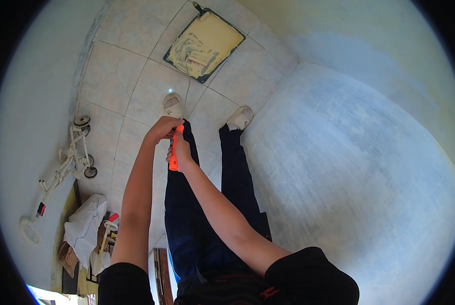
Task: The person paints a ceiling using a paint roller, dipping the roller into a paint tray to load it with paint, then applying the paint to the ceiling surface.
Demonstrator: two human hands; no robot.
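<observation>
Orange handle (174,148), seemingly both hands' grip; paint tray (205,44) ahead.

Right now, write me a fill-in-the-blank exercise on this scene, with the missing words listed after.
1. Both hands grip a tool handle coloured ____.
2. The paint tray lies on the ____ floor, beyond the feet.
3. The right hand sits ____ the left hand on the handle, nearer the body.
4. The white wheeled cart lies toward the person's ____ side.

Missing words: orange; tiled; below; left
</observation>
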